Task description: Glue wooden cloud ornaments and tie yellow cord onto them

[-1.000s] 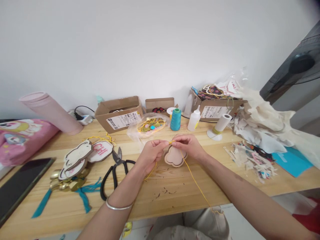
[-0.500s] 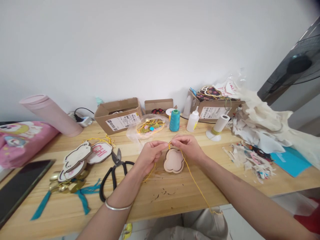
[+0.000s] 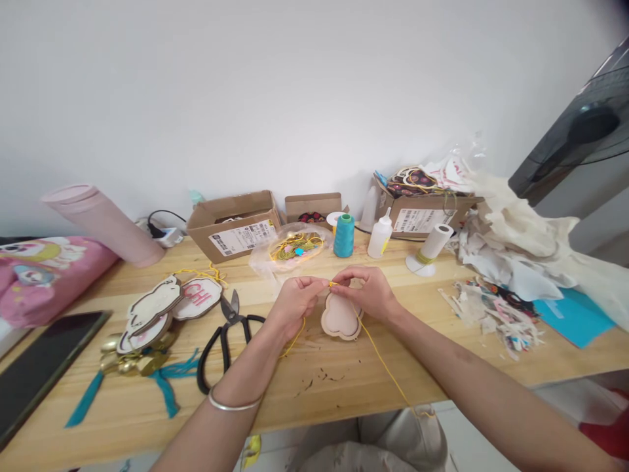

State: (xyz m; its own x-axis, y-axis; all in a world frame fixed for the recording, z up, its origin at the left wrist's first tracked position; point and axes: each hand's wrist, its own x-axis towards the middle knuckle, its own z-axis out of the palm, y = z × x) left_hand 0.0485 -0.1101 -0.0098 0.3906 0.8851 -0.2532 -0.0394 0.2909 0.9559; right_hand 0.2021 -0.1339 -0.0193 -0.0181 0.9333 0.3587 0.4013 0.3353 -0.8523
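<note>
Both hands meet over the table, pinching a yellow cord (image 3: 378, 354) just above a small cloud-shaped wooden piece (image 3: 339, 318). My left hand (image 3: 297, 301) is closed, thumb and forefinger on the cord at the piece's top. On the other side, my right hand (image 3: 368, 292) pinches the cord close to the left fingertips, its fingers covering the piece's upper right edge. One cord end runs down from the right hand over the table's front edge; another strand hangs below the left hand. Beside my left forearm lie black-handled scissors (image 3: 228, 334).
At left are decorated wooden plaques (image 3: 199, 298), brass bells with teal tassels (image 3: 132, 360), a phone (image 3: 44, 367) and a pink tumbler (image 3: 105, 226). Behind stand cardboard boxes (image 3: 233, 229), a teal thread spool (image 3: 344, 237) and a glue bottle (image 3: 380, 236). Fabric scraps (image 3: 501, 318) lie right.
My right fingers have shifted lower and curled more over the top of the wooden piece. Both hands still pinch the cord; the view has shifted slightly.
</note>
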